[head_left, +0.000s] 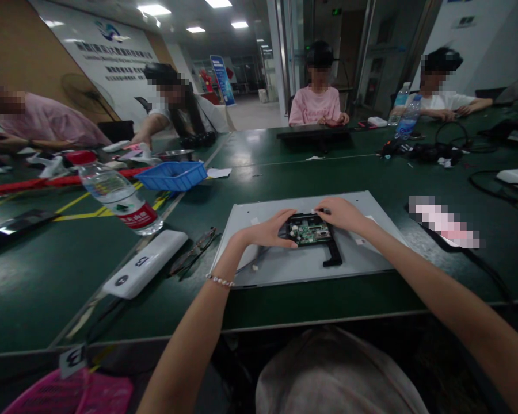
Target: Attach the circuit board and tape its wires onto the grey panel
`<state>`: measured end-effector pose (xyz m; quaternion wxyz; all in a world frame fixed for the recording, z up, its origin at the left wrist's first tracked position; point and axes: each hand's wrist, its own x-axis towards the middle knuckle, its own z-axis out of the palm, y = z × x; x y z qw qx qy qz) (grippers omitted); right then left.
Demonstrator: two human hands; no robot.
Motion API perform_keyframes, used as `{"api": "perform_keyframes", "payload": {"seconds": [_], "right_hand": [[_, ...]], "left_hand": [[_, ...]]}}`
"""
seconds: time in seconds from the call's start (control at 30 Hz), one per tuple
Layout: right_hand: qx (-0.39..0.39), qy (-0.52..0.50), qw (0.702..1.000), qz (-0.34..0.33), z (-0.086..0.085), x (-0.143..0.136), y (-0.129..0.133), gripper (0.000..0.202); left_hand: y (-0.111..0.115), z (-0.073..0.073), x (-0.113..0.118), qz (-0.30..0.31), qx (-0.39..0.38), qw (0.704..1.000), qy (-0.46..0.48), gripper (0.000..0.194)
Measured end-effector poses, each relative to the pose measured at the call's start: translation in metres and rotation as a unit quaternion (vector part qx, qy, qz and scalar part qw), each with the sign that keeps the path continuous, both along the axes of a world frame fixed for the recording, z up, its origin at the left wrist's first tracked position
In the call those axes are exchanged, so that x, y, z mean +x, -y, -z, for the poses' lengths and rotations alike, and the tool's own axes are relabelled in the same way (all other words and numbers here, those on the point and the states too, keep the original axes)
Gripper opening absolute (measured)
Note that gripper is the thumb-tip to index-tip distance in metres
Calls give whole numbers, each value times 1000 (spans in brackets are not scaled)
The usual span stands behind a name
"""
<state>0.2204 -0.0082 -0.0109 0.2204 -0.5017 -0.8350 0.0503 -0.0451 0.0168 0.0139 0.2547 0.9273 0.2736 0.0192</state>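
A flat grey panel [285,270] lies on the table in front of me. Near its middle is a black plastic frame [334,253] with a foot-like arm pointing toward me, and a green circuit board [309,233] shows inside it. My left hand [263,233] holds the frame's left side, thumb at the near edge and fingers at the far edge. At the far right corner, my right hand [343,214] has its fingertips closed on the frame's edge. A thin cable [250,263] runs out from under my left hand; its end is hidden.
Left of the panel are eyeglasses [194,253], a white power bank [147,264], a water bottle [118,198] and a blue basket [172,175]. To the right lies a phone [444,224] with a cable. Several people sit around the green table [259,178].
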Motion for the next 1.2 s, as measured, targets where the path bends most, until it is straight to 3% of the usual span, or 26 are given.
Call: {"api": "perform_keyframes", "payload": {"seconds": [0.27,0.4,0.5,0.6,0.8,0.93,1.1,1.2], "right_hand": [[-7,33,999,7,-2,-4,0,24],[-8,21,1000,9,-14,-2,3,25],[-7,-4,1000,16,-29,14,10,28],[-58,-13,997,47,-36,42,20,29],[-155,-36,983,91,-17,85,42,33],[-185,-47,979,74,-9,81,49,30],[-207,-59,973,82,-10,71,47,22],[-204,-61,973,89,-11,70,47,19]], "left_hand": [[0,0,0,-10,-9,1000,-14,104],[1,-1,0,-10,-12,1000,-15,105],[2,-3,1,-8,-12,1000,-10,103],[3,-4,1,-4,-13,1000,-3,103],[3,-4,0,-4,-15,1000,-10,104],[5,-5,1,-7,-13,1000,-13,103],[2,-2,0,-2,-8,1000,-8,103],[4,-14,3,-9,5,1000,-2,106]]}}
